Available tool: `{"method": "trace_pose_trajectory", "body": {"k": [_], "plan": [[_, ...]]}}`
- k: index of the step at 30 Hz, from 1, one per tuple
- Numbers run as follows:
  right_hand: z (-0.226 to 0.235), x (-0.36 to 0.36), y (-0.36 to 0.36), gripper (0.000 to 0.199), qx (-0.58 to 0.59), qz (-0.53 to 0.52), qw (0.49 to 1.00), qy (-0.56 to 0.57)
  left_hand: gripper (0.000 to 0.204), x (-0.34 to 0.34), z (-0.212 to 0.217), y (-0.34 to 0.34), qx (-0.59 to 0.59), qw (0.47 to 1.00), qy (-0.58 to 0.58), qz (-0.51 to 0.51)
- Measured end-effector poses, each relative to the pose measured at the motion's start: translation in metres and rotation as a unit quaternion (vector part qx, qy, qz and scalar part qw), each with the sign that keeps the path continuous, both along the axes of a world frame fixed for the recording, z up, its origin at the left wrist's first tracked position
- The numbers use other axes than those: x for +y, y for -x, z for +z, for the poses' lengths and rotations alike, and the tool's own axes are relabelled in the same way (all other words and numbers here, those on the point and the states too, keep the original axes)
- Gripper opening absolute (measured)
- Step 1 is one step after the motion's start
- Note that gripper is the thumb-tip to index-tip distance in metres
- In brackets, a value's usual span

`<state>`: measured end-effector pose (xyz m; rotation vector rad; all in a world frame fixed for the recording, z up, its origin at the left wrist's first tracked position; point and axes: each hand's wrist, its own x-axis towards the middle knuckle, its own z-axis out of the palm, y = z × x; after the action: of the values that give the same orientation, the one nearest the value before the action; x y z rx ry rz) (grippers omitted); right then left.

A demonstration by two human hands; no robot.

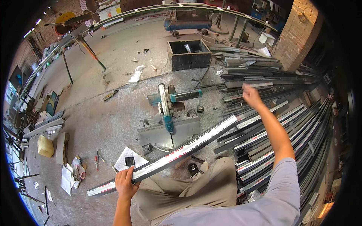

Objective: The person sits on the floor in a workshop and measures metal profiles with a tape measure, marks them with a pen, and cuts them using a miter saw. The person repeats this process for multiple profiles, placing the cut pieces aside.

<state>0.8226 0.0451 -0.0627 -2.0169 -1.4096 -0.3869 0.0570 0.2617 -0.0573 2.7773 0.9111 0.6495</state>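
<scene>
My left hand [126, 183] is closed round the near left part of a long metal profile [177, 154] wrapped in white printed film. The profile slants up to the right, across my lap and past the front of a teal and grey mitre saw [166, 113] on the floor. My right hand [252, 95] is stretched out over the stacked bars, away from the profile's far end. Its fingers look curled, slightly blurred, with nothing visible in them. By my left hand lies a white paper [141, 159] with a small black piece [129, 161] on it.
Piles of dark and film-wrapped bars [271, 165] cover the floor at the right. A black open box [190, 62] stands beyond the saw. Farther off are a blue air compressor [187, 24] and a brick pillar [298, 35]. A yellowish container [45, 145] sits at the left.
</scene>
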Motion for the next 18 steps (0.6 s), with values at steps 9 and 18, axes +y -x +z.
{"method": "trace_pose_trajectory", "body": {"k": [9,18], "plan": [[0.14,0.13,0.166,0.046,-0.031,0.07,0.997,0.028,0.076,0.017,-0.057,-0.037,-0.002,0.999,0.028,-0.023],[0.047,0.187,0.335,0.088,-0.129,0.209,0.966,0.081,0.088,0.076,-0.151,-0.079,0.073,0.995,0.045,-0.055]]}}
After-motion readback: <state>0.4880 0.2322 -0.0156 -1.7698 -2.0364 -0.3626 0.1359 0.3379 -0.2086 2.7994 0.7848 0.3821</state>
